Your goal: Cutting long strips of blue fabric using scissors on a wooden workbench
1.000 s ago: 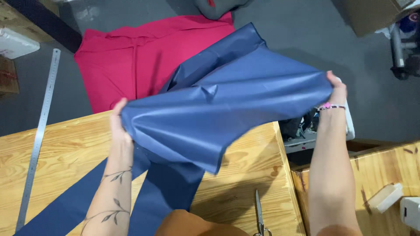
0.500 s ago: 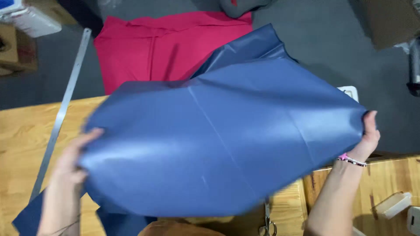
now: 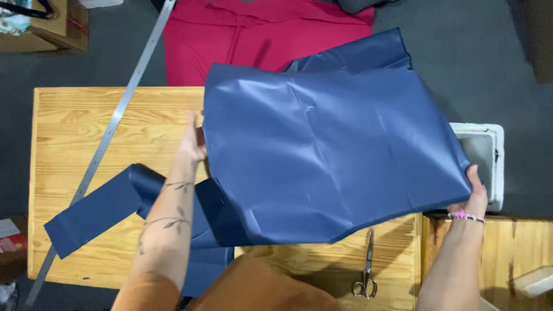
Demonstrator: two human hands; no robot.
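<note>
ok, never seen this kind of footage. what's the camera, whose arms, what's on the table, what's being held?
There is no machine here. The camera sits on a person's head and looks straight down, so the two bare arms coming in from the bottom edge are that person's own.

The left hand grips the left edge of a large sheet of shiny blue fabric; the right hand grips its lower right corner. The sheet is held spread above a wooden table.

On the table lie a strip of the same blue fabric, a long metal ruler set at a slant, and scissors near the front edge. Red fabric lies beyond the table's far edge.
</note>
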